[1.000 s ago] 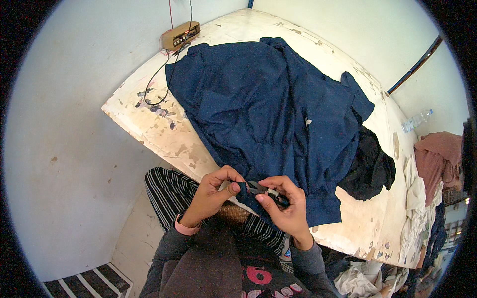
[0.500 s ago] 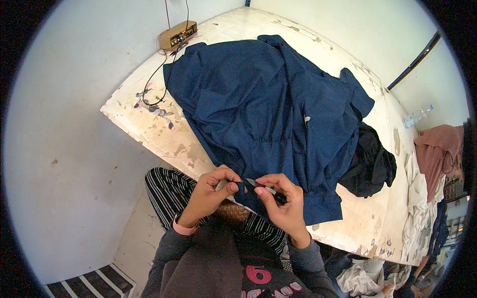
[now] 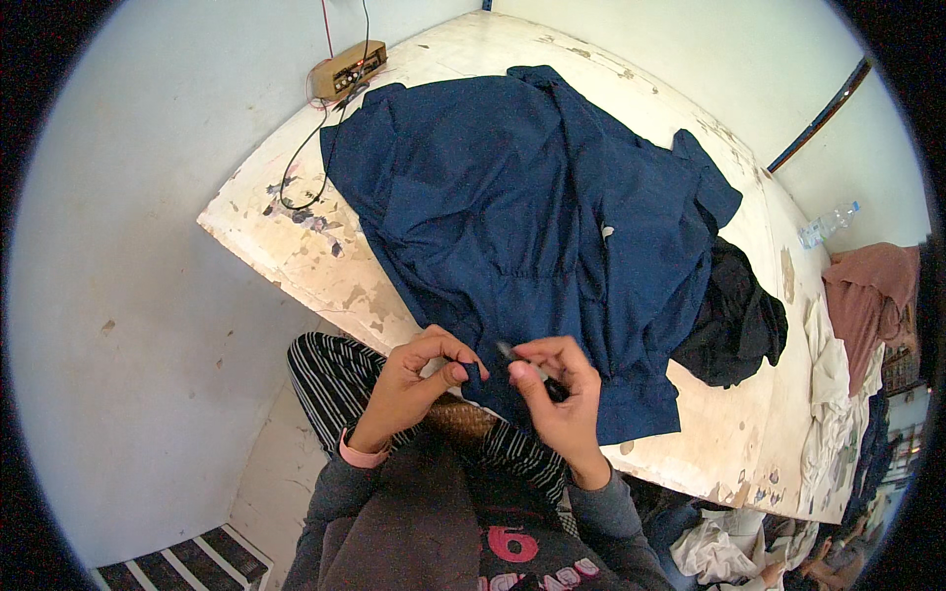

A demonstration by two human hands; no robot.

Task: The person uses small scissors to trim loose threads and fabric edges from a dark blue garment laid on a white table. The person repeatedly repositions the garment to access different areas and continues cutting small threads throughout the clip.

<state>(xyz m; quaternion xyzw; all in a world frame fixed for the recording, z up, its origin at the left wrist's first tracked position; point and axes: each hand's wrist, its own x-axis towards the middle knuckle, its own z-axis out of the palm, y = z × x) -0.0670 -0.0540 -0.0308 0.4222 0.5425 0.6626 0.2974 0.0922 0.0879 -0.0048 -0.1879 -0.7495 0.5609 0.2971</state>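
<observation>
A large navy blue garment [image 3: 483,187] lies spread and creased over the table, its near edge hanging down toward my lap. Between thumb and fingers, my left hand [image 3: 419,382] pinches a small fold of that garment at its near edge. Just to the right, my right hand [image 3: 564,399] is closed around what looks like a pair of small black thread snips [image 3: 506,351], its pale metal tip pointing up and left. Most of the tool is hidden in the palm. The tip is a little apart from the pinched cloth.
The worn white table [image 3: 370,300] has a crumpled black cloth [image 3: 739,325] right of the garment. A brown box with wires [image 3: 349,71] sits at the back left. At the right are a clear bottle [image 3: 830,225] and hanging cloths [image 3: 867,295]. Another person's hand [image 3: 774,571] shows lower right.
My right hand has shifted slightly up, and the tool's tip has moved away from the cloth fold. My left hand keeps its pinch in nearly the same place.
</observation>
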